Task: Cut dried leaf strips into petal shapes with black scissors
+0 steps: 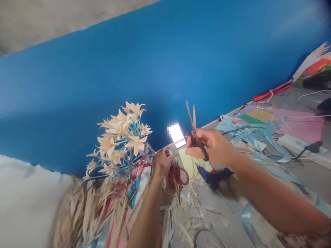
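Observation:
My right hand (210,146) grips a pair of black-handled scissors (193,122) by the loops. Their blades point up and stand slightly apart. My left hand (163,161) is closed in a pinch, and whatever is between its fingers is too small or hidden to name. Just left of it stands a bunch of cream artificial flowers (117,137) with light blue stems. A second pair of scissors with red handles (178,178) lies below my left hand. Under my right hand rests a blue glue gun (213,177) near a pale yellow sheet (190,165).
A lit phone (178,135) leans against the blue wall (165,69). Dried husk strips (77,210) fill the lower left. Tangled light blue ribbon (269,137), a white power strip (302,146) and coloured sheets (300,122) lie to the right. Scraps litter the front.

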